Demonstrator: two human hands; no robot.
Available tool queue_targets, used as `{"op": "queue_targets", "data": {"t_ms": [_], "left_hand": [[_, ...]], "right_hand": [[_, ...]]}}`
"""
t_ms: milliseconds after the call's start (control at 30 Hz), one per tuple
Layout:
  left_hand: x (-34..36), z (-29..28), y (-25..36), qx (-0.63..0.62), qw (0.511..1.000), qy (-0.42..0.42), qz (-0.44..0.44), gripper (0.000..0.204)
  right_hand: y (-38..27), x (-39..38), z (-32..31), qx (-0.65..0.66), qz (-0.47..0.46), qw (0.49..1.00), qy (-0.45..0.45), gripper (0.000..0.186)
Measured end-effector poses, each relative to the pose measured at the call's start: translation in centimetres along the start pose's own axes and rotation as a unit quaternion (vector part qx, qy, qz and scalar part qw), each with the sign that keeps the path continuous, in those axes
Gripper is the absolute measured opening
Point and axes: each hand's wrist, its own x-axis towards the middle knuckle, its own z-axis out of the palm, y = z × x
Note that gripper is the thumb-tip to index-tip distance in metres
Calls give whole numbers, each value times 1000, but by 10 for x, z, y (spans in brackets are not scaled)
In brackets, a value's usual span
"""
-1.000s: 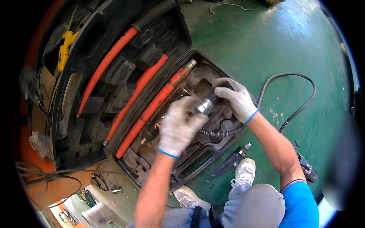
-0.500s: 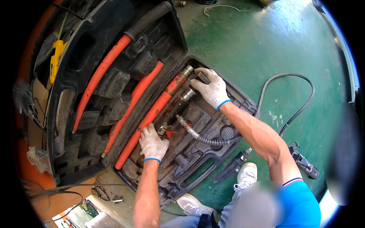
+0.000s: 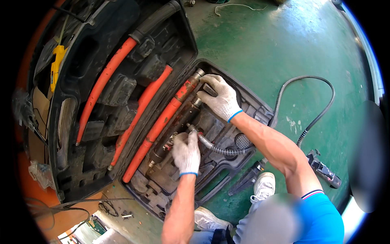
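Observation:
An open black toolbox-style case (image 3: 231,171) lies on the floor, with a long red tube (image 3: 156,127) along its hinge side. Beside the tube rests a dark cylinder (image 3: 187,114) with metal ends. My right hand (image 3: 221,97), in a white knit glove, pinches a small dark block (image 3: 210,90) close to the far ends of tube and cylinder. Blurred, my gloved left hand (image 3: 187,155) is over the cylinder's near half, thumb and finger apart. Its thumb is by the metal fitting of a spring-wrapped hose (image 3: 215,149); whether they touch is unclear.
Two red rods, one curved (image 3: 106,75) and one shorter (image 3: 142,110), lie in the raised lid (image 3: 87,156). A black hose (image 3: 331,87) loops over the green floor at right, by a dark tool (image 3: 323,168). A pointed dark tool (image 3: 247,179) lies beside my shoe.
My left hand has left the red tube's side and moved right, toward the hose fitting, uncovering the cylinder's near end. My right hand has shifted slightly left, still at the block.

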Motion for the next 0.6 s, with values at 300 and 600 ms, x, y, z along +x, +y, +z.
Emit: {"op": "queue_targets", "data": {"t_ms": [300, 600], "left_hand": [[21, 41, 9, -333, 909, -45, -247, 27], [-33, -4, 10, -291, 938, -79, -170, 15]], "right_hand": [[-6, -3, -7, 14, 80, 997, 3, 43], [-54, -43, -39, 71, -4, 997, -7, 46]]}}
